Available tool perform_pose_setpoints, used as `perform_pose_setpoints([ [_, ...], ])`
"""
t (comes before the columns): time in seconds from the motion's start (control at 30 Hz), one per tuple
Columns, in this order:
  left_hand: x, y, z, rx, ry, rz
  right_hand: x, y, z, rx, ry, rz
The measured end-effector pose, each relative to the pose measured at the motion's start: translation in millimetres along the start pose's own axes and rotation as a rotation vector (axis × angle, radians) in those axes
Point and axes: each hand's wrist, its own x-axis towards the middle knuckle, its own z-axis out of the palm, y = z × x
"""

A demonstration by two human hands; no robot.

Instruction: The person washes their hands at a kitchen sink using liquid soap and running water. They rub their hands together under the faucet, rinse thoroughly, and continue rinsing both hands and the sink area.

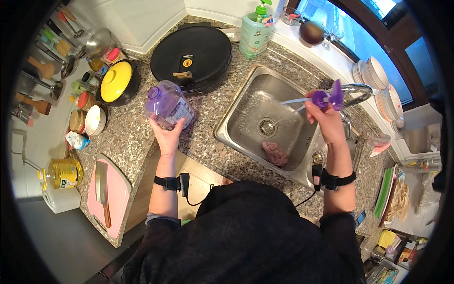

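A translucent purple plastic bottle (170,106) with its mouth uncovered is held by my left hand (166,133) over the granite counter. My right hand (324,119) grips a purple pump head (321,99) above the right side of the steel sink (266,80). The pump's pale tube points left over the basin. Water runs from the curved chrome faucet (358,86) beside my right hand, and a stream crosses towards the drain (267,127). A crumpled pink cloth (275,153) lies on the basin floor.
A green pump bottle (254,35) stands behind the sink. Left of it sit a round black electric appliance (191,53) and a pot with a yellow lid (116,81). A cleaver (101,188) rests on a pink cutting board (118,191). Stacked bowls (376,72) line the windowsill.
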Motion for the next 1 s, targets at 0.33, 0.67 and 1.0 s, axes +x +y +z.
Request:
perform_pose_setpoints([
  [0.33,-4,9,6,0.041,-0.16,0.05,21,-106,54,0.559,-0.354,-0.204],
  [0.67,-12,41,5,0.376,-0.189,0.257,27,-154,119,0.156,-0.566,-0.249],
  [1.0,-9,59,11,0.427,-0.281,0.329,40,-84,147,-0.089,-0.627,0.026],
])
